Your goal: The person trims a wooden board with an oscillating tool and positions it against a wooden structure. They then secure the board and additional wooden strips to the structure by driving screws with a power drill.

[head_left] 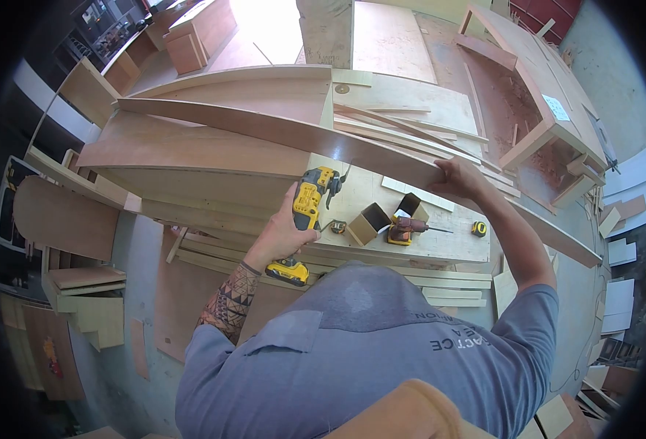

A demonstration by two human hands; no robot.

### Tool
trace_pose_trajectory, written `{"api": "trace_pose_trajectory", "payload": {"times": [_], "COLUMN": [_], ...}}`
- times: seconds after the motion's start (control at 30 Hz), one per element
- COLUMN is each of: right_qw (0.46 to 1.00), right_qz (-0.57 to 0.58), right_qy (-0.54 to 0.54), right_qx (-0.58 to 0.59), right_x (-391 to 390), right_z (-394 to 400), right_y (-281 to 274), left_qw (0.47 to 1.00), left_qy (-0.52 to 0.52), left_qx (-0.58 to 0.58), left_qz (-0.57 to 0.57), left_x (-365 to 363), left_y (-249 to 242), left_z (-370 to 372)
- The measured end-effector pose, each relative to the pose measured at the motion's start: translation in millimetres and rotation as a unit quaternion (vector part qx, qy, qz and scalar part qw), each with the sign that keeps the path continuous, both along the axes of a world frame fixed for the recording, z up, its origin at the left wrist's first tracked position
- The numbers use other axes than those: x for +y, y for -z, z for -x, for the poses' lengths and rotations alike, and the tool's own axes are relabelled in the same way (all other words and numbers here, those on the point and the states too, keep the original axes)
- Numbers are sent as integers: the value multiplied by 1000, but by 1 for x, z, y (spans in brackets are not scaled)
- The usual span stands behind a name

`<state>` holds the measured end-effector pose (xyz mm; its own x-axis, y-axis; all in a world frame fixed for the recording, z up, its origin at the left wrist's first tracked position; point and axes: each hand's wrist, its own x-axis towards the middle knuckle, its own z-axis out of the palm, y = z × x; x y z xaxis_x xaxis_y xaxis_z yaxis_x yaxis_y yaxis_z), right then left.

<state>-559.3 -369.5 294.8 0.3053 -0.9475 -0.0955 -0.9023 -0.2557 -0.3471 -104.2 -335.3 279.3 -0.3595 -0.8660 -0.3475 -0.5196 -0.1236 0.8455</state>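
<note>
My left hand [277,235] is closed around a yellow-and-black cordless power tool [313,196]. Its battery sits at the lower end, and a dark hooked part points right near the board; I cannot make out the exact kind. With bent fingers, my right hand [460,179] grips the edge of a long narrow wooden board [264,124], which slants from far left to lower right across the work surface. Just right of the tool lie a tape measure [337,227], small open boxes [369,223] and a dark red drill [411,225] with a long bit.
The pale plywood surface [454,245] also holds a yellow tape measure [479,229] and several thin strips [411,139]. Large wooden panels [213,143] stand at left. A wooden frame [550,110] occupies the back right. Stacked boards [440,282] lie below the near edge.
</note>
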Motion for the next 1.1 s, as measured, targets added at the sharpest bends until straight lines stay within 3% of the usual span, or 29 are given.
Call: {"api": "trace_pose_trajectory", "payload": {"times": [0.63,1.1], "right_qw": [1000,999], "right_qz": [3,35], "right_qy": [-1,-10], "right_qx": [18,27], "right_x": [2,3], "right_z": [3,1], "right_y": [7,8], "left_qw": [1000,1000], "left_qy": [6,11], "left_qx": [3,6], "left_qz": [-13,0], "left_x": [-5,-8], "left_y": [-27,-17], "left_z": [1,-1]}}
